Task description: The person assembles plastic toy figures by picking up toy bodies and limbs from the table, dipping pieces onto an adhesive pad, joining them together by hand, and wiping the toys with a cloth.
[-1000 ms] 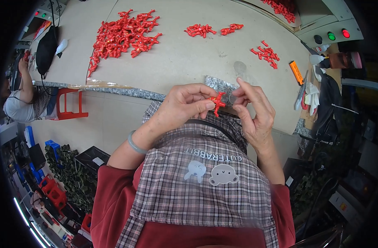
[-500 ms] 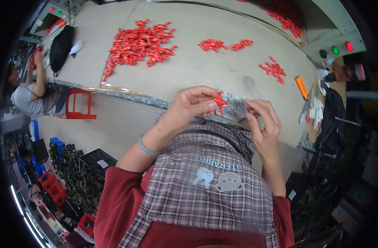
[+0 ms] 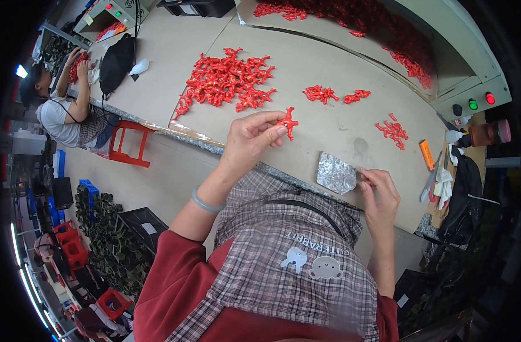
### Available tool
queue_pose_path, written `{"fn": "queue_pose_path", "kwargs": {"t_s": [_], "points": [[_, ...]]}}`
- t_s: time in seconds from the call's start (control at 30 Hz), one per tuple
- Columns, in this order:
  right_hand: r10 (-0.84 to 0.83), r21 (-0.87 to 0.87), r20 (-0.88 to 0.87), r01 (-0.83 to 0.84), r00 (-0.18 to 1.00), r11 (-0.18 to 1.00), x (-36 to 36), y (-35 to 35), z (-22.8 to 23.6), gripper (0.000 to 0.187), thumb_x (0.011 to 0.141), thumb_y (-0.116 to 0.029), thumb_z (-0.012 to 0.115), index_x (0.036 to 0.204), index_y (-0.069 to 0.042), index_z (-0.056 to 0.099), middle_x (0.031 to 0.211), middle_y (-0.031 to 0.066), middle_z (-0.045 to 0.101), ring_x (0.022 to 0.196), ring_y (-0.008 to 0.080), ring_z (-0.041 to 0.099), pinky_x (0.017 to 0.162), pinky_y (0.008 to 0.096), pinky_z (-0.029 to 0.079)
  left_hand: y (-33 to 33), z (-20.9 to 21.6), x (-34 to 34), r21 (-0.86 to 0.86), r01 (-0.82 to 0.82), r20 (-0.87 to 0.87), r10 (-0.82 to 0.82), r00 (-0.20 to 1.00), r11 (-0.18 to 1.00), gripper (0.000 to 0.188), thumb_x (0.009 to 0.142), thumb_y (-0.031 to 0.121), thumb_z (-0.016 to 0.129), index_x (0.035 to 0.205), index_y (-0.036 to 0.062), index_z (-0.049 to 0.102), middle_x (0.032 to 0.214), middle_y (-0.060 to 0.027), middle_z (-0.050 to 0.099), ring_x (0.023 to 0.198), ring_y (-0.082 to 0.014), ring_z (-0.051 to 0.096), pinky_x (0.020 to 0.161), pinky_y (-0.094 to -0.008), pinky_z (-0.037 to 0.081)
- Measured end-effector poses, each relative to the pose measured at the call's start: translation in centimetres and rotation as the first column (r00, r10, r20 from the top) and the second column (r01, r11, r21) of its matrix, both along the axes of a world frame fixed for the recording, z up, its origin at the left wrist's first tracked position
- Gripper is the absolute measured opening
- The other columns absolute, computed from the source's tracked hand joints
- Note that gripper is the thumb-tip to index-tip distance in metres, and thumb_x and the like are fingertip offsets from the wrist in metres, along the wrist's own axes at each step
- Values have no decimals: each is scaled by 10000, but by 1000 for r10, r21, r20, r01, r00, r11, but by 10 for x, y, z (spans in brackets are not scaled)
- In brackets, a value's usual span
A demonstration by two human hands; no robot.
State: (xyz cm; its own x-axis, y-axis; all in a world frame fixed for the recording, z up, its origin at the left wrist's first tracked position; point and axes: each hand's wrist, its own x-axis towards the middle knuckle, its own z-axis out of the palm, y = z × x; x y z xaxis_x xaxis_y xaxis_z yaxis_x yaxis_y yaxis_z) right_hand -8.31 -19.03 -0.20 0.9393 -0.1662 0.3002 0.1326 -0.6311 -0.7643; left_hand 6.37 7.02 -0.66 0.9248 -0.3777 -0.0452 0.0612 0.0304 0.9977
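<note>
A small red plastic figurine (image 3: 289, 124) with outstretched limbs is pinched between thumb and fingers of my left hand (image 3: 254, 135), raised above the table's near edge. My right hand (image 3: 380, 196) is closed in a pinch beside a grey speckled slab (image 3: 330, 172); whatever is between its fingertips is too small to make out. On the slab's near right corner sits a small round clear dish (image 3: 350, 182). Beyond my left hand spreads a big pile of like red figurines (image 3: 223, 80). Smaller groups lie farther right: one cluster (image 3: 321, 94), another (image 3: 357, 96), and a loose group (image 3: 393, 131).
At the right are an orange box-like item (image 3: 426, 155), white tissue (image 3: 444, 185) and a brown jar (image 3: 488, 133). A machine opening with red figurines (image 3: 411, 68) runs along the back. To the left, a co-worker (image 3: 66, 114) sits near a red stool (image 3: 128, 145).
My left hand has lifted the figurine away from the slab, up and left. My right hand has moved slightly right and nearer me. The head view has shifted, showing more of the back.
</note>
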Motion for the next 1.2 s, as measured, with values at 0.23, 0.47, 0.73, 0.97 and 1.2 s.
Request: {"fn": "queue_pose_path", "kwargs": {"t_s": [0.23, 0.47, 0.73, 0.97, 1.2], "points": [[-25, -21, -2, 25, 1000, 999, -1, -5, 3, 215, 856, 48, 640, 1063, 9, 678, 962, 118, 632, 773, 192, 639, 681, 286, 522, -7, 4, -2, -99, 50, -3, -51, 999, 994, 316, 952, 76, 617, 1245, -39, 603, 918, -107, 697, 715, -100, 618, 629, -234, 511], [-70, -35, 7, 71, 997, 997, -6, -15, 2, 212, 861, 45, 634, 1065, 7, 678, 964, 117, 632, 771, 191, 634, 679, 289, 519, 6, -3, 28, 26, -55, 122, 51, 991, 998, 253, 909, 58, 670, 1146, -23, 639, 936, -72, 685, 807, -103, 626, 662, -233, 510], [-62, -68, -19, 60, 998, 996, -10, -18, 3, 205, 868, 36, 629, 1066, 7, 676, 967, 119, 629, 773, 196, 636, 682, 292, 518, 25, 20, 102, 476, -488, 638, 94, 764, 732, 244, 839, 108, 728, 1049, -11, 692, 876, -97, 666, 732, -134, 602, 696, -284, 520], [-54, -59, -28, 52, 998, 997, -10, -18, 3, 205, 866, 31, 631, 1066, 4, 670, 973, 122, 635, 785, 211, 646, 679, 308, 521, 32, 13, 149, 616, -636, 732, -39, 681, 465, 151, 877, 118, 652, 1006, 61, 707, 956, -111, 693, 875, -268, 664, 813, -396, 537], [-72, -73, -36, 69, 997, 995, -13, -26, -2, 200, 853, 37, 639, 1046, -2, 673, 962, 122, 642, 782, 239, 651, 670, 320, 522, 0, 15, 122, 510, -671, 849, -191, 492, 538, 146, 879, 70, 618, 996, 57, 703, 1037, -97, 659, 992, -282, 598, 822, -407, 530]]}}
